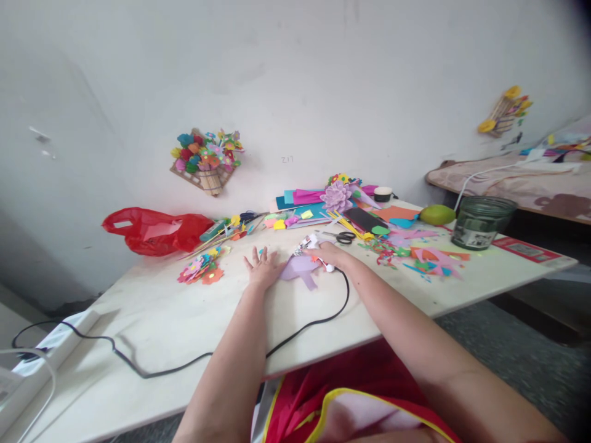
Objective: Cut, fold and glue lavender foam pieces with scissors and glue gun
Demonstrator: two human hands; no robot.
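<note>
My left hand (pixel 264 268) lies palm down on the table, fingers spread, with its thumb side at the edge of a light purple craft sheet (pixel 299 267). My right hand (pixel 327 253) is wrapped round a white glue gun (pixel 329 267), its black cord trailing from the handle. The gun's front part is above the purple sheet; the exact nozzle tip is too small to make out. Just beyond my right hand lie black-handled scissors (pixel 345 237). Left of my left hand is a pile of coloured foam flowers (pixel 203 268).
A red plastic bag (pixel 159 232) sits at the back left. Coloured sheets (pixel 307 197) and a purple paper flower (pixel 337 195) lie by the wall. To the right are paper scraps (pixel 434 261), a green fruit (pixel 438 215) and a glass jar (pixel 481 224). The black cord (pixel 318 322) crosses to a power strip (pixel 55 344).
</note>
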